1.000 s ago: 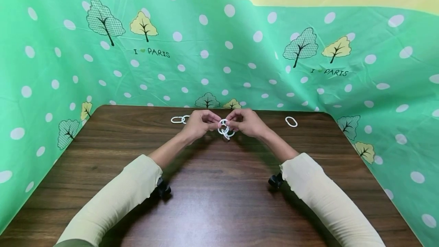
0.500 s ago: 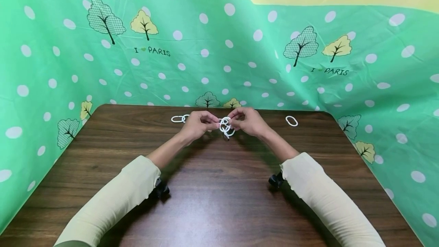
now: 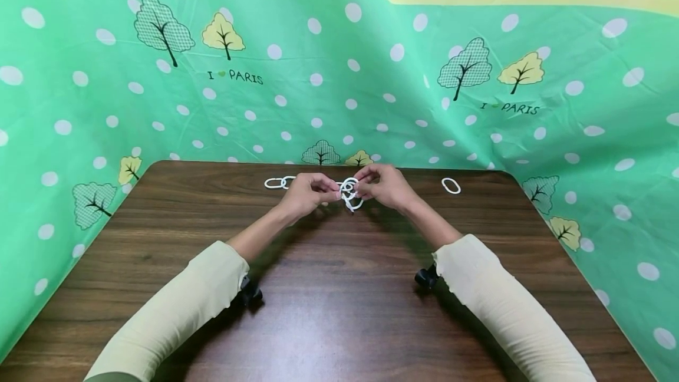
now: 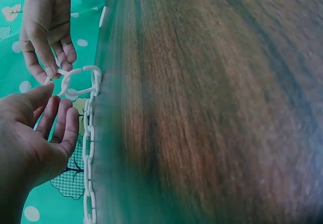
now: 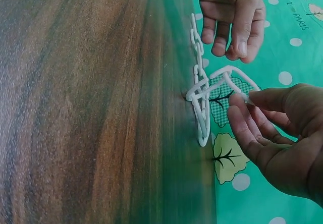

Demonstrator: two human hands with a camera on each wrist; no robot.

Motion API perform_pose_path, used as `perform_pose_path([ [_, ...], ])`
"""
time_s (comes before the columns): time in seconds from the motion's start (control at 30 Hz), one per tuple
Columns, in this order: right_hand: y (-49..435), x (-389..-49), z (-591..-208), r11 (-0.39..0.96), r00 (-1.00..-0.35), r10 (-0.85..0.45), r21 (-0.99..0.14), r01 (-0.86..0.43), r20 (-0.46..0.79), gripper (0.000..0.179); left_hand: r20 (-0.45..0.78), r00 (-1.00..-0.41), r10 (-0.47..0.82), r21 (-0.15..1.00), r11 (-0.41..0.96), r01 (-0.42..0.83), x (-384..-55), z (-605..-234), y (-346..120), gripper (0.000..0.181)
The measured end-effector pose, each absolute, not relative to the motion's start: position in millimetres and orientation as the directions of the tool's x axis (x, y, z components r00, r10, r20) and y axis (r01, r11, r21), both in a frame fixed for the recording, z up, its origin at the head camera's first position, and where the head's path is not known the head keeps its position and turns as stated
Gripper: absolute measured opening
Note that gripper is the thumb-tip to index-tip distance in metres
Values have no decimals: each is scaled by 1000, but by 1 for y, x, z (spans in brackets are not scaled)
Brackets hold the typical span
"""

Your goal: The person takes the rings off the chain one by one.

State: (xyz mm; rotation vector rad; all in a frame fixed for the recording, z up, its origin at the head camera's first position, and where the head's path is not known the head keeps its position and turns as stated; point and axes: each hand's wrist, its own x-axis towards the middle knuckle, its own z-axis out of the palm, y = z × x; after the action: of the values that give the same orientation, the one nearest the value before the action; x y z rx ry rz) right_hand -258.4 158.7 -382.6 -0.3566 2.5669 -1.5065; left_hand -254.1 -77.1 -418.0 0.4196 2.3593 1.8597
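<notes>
Several white links of a plastic chain (image 3: 351, 201) hang between my two hands close over the table's far edge. My left hand (image 3: 306, 194) pinches at the left side of this cluster; in the left wrist view its thumb tip is right at a link (image 4: 73, 91). From the other side my right hand (image 3: 383, 187) grips a link (image 5: 242, 74) between thumb and fingertips, its other fingers loosely curled. Below the hands the chain runs on along the table edge, seen in the left wrist view as a row of joined links (image 4: 88, 148), passing behind my left hand.
Joined white links (image 3: 274, 183) lie on the brown wooden table (image 3: 329, 287) left of my left hand. A single loose oval link (image 3: 451, 185) lies at the far right. Behind the table hangs a green dotted cloth (image 3: 297, 93).
The links between my hands have turned and bunched a little higher, with a large loop now nearer my right fingertips. My right hand has risen slightly; my left stays almost in place.
</notes>
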Motion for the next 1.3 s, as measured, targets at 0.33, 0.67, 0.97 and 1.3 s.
perform_pose_path([
  [0.33, 158, -257, -383, 456, -964, -265, -883, -112, -15, 36, 101, -952, 290, 948, 263, 181, -251, -419, -71, 14],
  [0.67, 156, -257, -382, 433, -968, -247, -898, -81, -32, 42, 108, -955, 277, 930, 312, 196, -254, -420, -69, 13],
  [0.97, 156, -257, -383, 400, -967, -247, -916, -41, -65, 45, 98, -961, 258, 917, 351, 188, -254, -421, -68, 17],
  [1.3, 155, -257, -383, 345, -959, -272, -938, -22, -78, 50, 122, -969, 214, 875, 437, 206, -253, -419, -67, 22],
])
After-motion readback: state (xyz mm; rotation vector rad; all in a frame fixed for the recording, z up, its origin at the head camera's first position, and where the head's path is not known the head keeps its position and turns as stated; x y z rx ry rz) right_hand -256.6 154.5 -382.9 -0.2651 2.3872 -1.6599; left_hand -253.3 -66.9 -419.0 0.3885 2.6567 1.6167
